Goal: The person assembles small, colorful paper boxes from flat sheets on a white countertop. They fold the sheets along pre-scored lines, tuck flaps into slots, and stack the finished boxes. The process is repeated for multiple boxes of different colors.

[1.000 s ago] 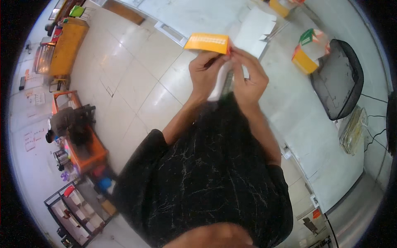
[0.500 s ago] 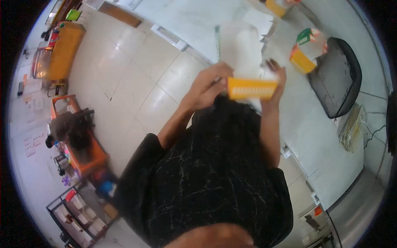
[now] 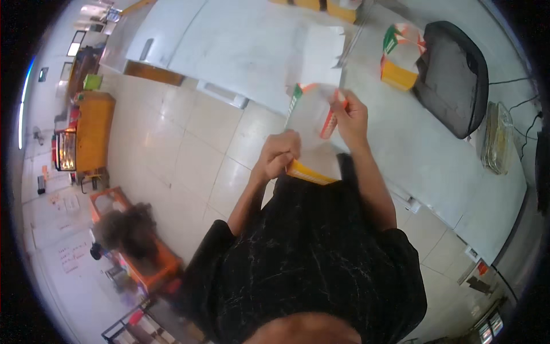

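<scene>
Between my hands is a partly folded cardboard food carton (image 3: 312, 117), its plain whitish inside facing up. A green and orange edge shows at its far side, and a yellow edge at the near side. My left hand (image 3: 278, 155) is closed on its left near edge, thumb over the board. With my right hand (image 3: 350, 114) I pinch a red-and-white flap at the carton's right side. Just beyond, white flat cardboard (image 3: 323, 49) lies on the pale table (image 3: 252, 51). To the right stands an open carton (image 3: 401, 63), yellow at the base with green and orange above.
Several yellow cartons (image 3: 342, 10) stand at the table's far edge. A black chair back (image 3: 452, 80) is at the right, beside a plastic-wrapped stack (image 3: 497, 137). Left across the tiled floor are an orange cart (image 3: 154, 258) and a yellow cabinet (image 3: 94, 129).
The carton has tilted, its yellow edge swinging nearer to me. My right hand has moved from its near right corner up to the red-and-white flap. The head view has shifted.
</scene>
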Demonstrator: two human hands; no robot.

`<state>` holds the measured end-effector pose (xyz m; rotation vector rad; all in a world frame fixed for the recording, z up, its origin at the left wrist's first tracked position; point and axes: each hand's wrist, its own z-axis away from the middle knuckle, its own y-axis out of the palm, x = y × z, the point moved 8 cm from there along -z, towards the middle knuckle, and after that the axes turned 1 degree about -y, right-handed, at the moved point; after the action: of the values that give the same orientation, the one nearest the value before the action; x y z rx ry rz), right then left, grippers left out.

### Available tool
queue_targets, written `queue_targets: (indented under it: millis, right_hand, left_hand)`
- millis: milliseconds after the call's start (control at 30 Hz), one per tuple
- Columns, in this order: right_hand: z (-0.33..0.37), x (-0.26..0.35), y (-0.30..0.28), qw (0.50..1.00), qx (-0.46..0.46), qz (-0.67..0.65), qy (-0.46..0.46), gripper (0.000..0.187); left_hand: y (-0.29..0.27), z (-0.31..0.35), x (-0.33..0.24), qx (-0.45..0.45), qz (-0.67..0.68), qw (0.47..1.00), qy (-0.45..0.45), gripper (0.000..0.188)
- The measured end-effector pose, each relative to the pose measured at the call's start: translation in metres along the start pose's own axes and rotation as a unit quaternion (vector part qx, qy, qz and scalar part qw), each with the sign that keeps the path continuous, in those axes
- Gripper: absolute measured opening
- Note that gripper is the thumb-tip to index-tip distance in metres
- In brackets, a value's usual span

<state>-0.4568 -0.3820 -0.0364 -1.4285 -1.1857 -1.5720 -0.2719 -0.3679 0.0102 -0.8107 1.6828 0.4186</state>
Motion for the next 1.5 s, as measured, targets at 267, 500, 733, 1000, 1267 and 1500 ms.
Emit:
queue_targets:
  millis: [267, 500, 733, 1000, 1267, 1500]
  right_hand:
    - [-0.01, 0.001, -0.023, 0.998, -0.05, -0.022, -0.009, 0.012]
    - [0.001, 0.045, 0.006, 0.999, -0.011, 0.035, 0.03, 0.011]
    - [0.0, 0.033, 0.015, 0.996, -0.029, -0.078, 0.033, 0.036]
    - [-0.012, 0.012, 0.006, 0.99, -0.036, 0.089, 0.102, 0.023]
    - [-0.027, 0.027, -0.018, 0.977, -0.161, 0.137, -0.003, 0.021]
    - [-0.012, -0.007, -0.044, 0.951, -0.27, -0.004, 0.154, 0.031]
  left_hand:
    - [-0.013, -0.028, -0.065, -0.186, -0.284, 0.936, 0.097, 0.024]
    - [-0.031, -0.078, -0.009, -0.153, -0.176, 0.972, -0.02, 0.015]
    - [-0.058, -0.105, -0.015, -0.321, -0.233, 0.918, 0.024, 0.014]
    - [-0.07, -0.15, -0.007, -0.237, -0.099, 0.966, 0.006, 0.032]
    - [-0.04, -0.108, 0.097, -0.045, 0.11, 0.903, -0.412, 0.054]
    - [-0.003, -0.125, 0.1, -0.077, 0.005, 0.954, -0.29, 0.034]
